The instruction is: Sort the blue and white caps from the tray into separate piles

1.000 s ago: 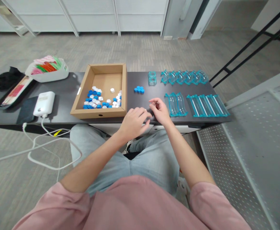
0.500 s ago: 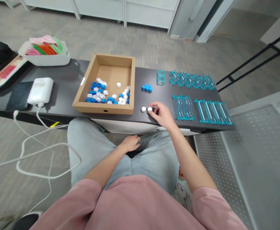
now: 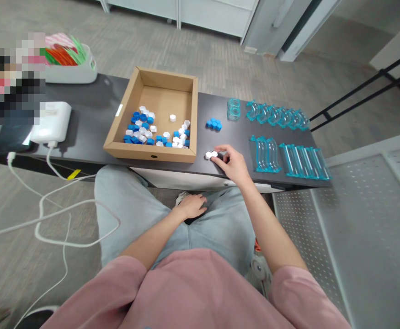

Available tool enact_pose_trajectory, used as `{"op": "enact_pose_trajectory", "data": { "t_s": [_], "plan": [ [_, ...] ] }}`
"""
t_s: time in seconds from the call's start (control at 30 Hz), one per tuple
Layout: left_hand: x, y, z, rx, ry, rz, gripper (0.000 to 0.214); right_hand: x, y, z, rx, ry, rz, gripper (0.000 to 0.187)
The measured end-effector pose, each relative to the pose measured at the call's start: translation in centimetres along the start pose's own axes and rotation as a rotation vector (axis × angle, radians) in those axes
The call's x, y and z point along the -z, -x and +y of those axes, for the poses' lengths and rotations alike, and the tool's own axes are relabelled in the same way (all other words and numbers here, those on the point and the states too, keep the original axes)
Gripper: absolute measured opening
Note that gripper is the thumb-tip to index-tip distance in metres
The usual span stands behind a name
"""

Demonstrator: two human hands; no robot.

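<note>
My right hand (image 3: 232, 163) rests on the black table (image 3: 93, 123), its fingertips pinched against two small white hexagonal pieces (image 3: 211, 155) lying side by side. A cluster of blue hexagonal pieces (image 3: 214, 124) lies further back on the table. To the left stands a cardboard box (image 3: 155, 114) holding several loose blue and white pieces. My left hand (image 3: 193, 208) lies on my lap between my thighs, fingers loosely curled, holding nothing that I can see.
Clear teal curved track pieces (image 3: 277, 115) line the back right. Straight ones (image 3: 304, 161) and two wavy ones (image 3: 266, 153) lie nearer. A white charger (image 3: 52, 121) with a cable sits at left, a white tray of coloured sticks (image 3: 70, 64) behind it. A perforated metal platform (image 3: 357, 219) is at right.
My left hand left the table and dropped to my lap. My right hand stayed at the white pieces and pushed the two together. The view tilted slightly.
</note>
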State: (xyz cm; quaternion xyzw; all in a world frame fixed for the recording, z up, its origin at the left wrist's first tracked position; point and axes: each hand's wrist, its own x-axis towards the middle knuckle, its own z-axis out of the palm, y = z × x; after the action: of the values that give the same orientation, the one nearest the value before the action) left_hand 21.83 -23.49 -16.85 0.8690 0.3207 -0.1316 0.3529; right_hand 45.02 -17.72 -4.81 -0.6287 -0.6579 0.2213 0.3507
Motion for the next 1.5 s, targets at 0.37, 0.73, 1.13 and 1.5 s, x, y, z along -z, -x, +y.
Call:
{"op": "enact_pose_trajectory", "data": {
  "t_s": [0.37,0.73,1.13,1.5],
  "plan": [
    [0.5,-0.1,1.4,-0.076,-0.032,0.041,0.032,0.6,0.6,0.1,0.047,-0.065,0.119,0.038],
    [4.2,-3.7,1.9,-0.348,-0.023,0.054,0.023,-2.4,-10.4,-9.6,0.346,0.289,-0.114,0.024],
    [5.9,-3.6,2.4,-0.450,0.038,0.116,0.029,-7.5,-21.3,-8.9,0.356,0.512,-0.241,0.015],
    [6.7,-3.6,0.4,-0.365,0.048,0.148,0.023,4.9,-5.8,-7.4,0.244,0.150,0.268,0.025]
  ]
}}
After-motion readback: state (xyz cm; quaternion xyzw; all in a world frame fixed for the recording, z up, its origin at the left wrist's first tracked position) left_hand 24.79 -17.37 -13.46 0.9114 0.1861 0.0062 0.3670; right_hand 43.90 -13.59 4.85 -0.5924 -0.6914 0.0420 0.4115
